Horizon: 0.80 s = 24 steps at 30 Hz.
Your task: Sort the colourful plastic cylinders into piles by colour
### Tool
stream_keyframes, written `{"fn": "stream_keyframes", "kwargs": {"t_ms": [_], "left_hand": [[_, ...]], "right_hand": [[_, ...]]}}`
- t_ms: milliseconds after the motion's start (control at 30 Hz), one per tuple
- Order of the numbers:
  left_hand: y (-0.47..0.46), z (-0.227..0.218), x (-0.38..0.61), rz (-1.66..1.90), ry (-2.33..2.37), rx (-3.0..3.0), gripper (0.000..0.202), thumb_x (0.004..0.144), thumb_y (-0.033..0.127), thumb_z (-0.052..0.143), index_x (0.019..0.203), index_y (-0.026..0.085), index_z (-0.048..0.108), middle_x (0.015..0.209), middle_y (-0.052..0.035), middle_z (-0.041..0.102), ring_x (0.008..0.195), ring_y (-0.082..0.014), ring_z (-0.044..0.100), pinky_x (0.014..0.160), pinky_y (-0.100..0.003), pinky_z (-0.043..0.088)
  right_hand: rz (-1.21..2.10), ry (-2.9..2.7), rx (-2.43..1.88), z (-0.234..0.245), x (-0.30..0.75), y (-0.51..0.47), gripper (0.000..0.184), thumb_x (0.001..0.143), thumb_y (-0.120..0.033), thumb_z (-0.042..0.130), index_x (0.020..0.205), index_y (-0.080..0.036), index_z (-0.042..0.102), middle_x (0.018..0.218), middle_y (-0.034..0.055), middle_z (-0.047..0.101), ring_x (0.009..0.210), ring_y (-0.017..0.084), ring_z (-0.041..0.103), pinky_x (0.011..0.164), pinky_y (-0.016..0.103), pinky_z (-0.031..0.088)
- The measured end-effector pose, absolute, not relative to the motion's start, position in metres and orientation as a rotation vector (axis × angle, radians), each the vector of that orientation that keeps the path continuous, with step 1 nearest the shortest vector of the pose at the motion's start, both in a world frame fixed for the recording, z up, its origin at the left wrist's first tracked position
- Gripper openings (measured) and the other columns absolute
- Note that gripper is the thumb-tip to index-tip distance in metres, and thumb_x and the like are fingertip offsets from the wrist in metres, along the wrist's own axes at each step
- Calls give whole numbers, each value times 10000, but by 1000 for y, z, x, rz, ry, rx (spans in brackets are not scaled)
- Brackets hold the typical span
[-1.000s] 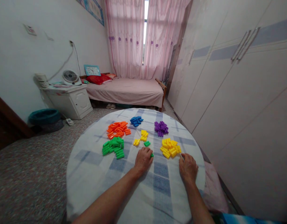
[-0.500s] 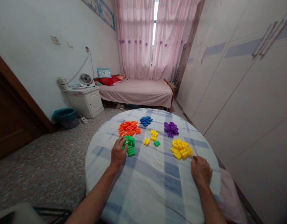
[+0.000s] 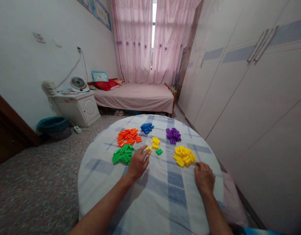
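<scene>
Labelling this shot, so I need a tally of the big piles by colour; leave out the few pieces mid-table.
Orange pile: 1
Green pile: 1
Blue pile: 1
Purple pile: 1
Yellow pile: 1
Total: 5

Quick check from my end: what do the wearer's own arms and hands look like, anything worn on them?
Both the left hand and right hand are bare, with no gloves. The left forearm and right forearm show no sleeves within the frame. I see no watch, bracelet, cable or marking; fine details are too small to tell.
</scene>
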<state>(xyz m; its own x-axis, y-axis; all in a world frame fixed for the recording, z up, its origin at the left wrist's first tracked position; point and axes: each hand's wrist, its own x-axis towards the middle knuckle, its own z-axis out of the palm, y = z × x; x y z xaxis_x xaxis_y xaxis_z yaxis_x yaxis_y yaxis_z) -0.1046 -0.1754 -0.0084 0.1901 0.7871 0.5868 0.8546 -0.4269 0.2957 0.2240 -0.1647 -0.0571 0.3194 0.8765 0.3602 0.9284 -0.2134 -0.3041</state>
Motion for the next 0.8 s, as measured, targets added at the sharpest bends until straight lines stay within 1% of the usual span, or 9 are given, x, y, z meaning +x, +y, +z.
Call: {"fn": "stream_keyframes", "kwargs": {"t_ms": [100, 167, 300, 367, 500, 667, 733, 800], "left_hand": [[-154, -7, -64, -845, -1621, -2523, 332, 838, 156, 483, 1163, 195, 536, 1299, -94, 505, 1188, -215, 479, 1016, -374, 409], [-140, -11, -43, -676, -1674, -2554, 278, 828, 159, 504, 1098, 187, 565, 1259, -99, 524, 1159, -223, 490, 994, -369, 416], [-121, -18, -20, -566, -1766, -2541, 199, 835, 121, 465, 968, 159, 608, 1041, -116, 597, 1012, -240, 553, 853, -380, 467], [-116, -22, -17, -542, -1802, -2531, 196, 841, 113, 448, 921, 149, 624, 986, -121, 600, 967, -243, 563, 795, -370, 472], [-114, -27, -19, -504, -1823, -2539, 195, 849, 124, 457, 893, 150, 645, 968, -120, 598, 945, -240, 558, 757, -355, 464], [-136, -29, -36, -493, -1731, -2621, 203, 852, 115, 467, 866, 169, 662, 963, -96, 608, 934, -222, 547, 793, -348, 458], [-151, -26, -49, -513, -1692, -2652, 193, 852, 124, 485, 873, 189, 665, 1021, -80, 607, 961, -206, 539, 829, -333, 455], [-165, -22, -68, -574, -1692, -2617, 194, 851, 127, 495, 916, 200, 663, 1122, -75, 588, 1029, -202, 519, 879, -328, 444]], "right_hand": [[-144, -1590, -2121, -56, 223, -166, 293, 849, -223, 411, 1070, -183, 598, 1137, 78, 595, 1042, 213, 518, 859, 335, 356], [-151, -1600, -2105, -56, 223, -166, 284, 853, -222, 409, 1061, -186, 599, 1126, 72, 602, 1036, 211, 522, 853, 331, 355], [-171, -1614, -2076, -56, 224, -167, 267, 862, -232, 404, 1036, -196, 602, 1109, 59, 612, 1027, 209, 526, 840, 329, 355], [-173, -1616, -2075, -56, 225, -167, 265, 862, -236, 404, 1030, -197, 605, 1107, 59, 613, 1028, 210, 524, 837, 328, 354], [-163, -1605, -2095, -54, 224, -167, 278, 856, -235, 404, 1038, -191, 609, 1115, 69, 609, 1015, 216, 525, 834, 333, 354], [-148, -1603, -2086, -52, 224, -167, 292, 858, -248, 400, 1046, -187, 615, 1119, 80, 605, 1016, 222, 523, 836, 342, 357], [-152, -1598, -2094, -53, 225, -166, 294, 861, -258, 402, 1047, -187, 617, 1119, 85, 604, 1008, 224, 525, 830, 346, 360], [-158, -1597, -2099, -55, 226, -165, 288, 860, -262, 407, 1042, -189, 619, 1110, 81, 608, 997, 224, 529, 823, 344, 365]]}}
